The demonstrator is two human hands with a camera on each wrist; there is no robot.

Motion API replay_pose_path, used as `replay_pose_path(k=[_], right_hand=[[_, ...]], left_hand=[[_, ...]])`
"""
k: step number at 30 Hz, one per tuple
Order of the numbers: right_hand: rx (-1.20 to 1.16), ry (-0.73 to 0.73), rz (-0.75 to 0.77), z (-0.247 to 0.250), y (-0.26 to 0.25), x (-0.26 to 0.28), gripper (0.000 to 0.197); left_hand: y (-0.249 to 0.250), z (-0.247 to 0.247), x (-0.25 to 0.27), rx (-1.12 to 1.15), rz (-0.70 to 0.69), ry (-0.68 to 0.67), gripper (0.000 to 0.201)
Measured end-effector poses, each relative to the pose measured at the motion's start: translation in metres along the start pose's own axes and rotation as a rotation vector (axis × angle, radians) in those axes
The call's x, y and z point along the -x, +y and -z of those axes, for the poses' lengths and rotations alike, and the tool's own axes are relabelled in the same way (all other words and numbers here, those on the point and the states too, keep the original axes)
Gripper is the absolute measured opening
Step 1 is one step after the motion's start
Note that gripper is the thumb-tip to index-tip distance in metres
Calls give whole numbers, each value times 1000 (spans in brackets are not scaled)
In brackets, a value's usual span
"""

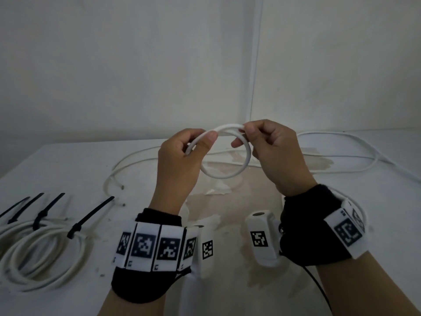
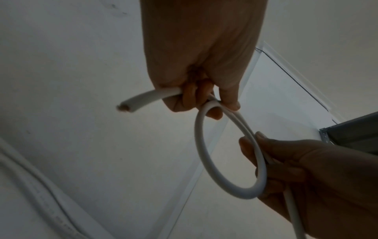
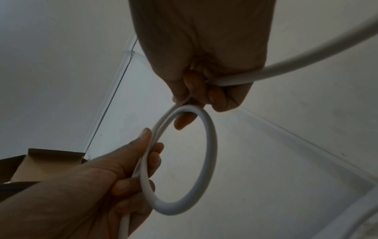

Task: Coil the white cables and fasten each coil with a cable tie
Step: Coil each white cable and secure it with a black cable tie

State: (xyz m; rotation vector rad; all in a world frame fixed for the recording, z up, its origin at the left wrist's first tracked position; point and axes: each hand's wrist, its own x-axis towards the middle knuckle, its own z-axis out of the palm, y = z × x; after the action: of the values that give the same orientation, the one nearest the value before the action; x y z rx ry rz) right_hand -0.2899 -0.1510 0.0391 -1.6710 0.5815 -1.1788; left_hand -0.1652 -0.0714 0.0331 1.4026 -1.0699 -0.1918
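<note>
Above the table, both hands hold one small loop of white cable [image 1: 227, 175]. My left hand [image 1: 200, 142] grips the loop's left side, with the cut cable end [image 2: 131, 103] sticking out past the fist. Thumb and fingers of my right hand [image 1: 247, 133] pinch the loop's top right. In the right wrist view the loop [image 3: 208, 153] hangs below the right hand [image 3: 196, 103], and the cable's long run [image 3: 306, 59] leads off to the upper right. The rest of this cable [image 1: 341, 156] lies loose on the table behind the hands.
At the near left of the white table [image 1: 68, 167] lie tied cable coils [image 1: 45, 258] with black cable ties [image 1: 91, 215] sticking up. A stained patch [image 1: 227, 201] marks the tabletop's middle. The wall stands close behind. A cardboard box [image 3: 40, 165] shows in the right wrist view.
</note>
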Motion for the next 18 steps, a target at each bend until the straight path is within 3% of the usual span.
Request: replay_pose_path(k=[7, 18], right_hand=[[-4, 34, 24, 3, 3, -6, 22], [38, -6, 37, 4, 5, -6, 21]], left_hand=[[5, 6, -5, -24, -41, -109, 18], [-2, 3, -4, -91, -110, -33, 8]])
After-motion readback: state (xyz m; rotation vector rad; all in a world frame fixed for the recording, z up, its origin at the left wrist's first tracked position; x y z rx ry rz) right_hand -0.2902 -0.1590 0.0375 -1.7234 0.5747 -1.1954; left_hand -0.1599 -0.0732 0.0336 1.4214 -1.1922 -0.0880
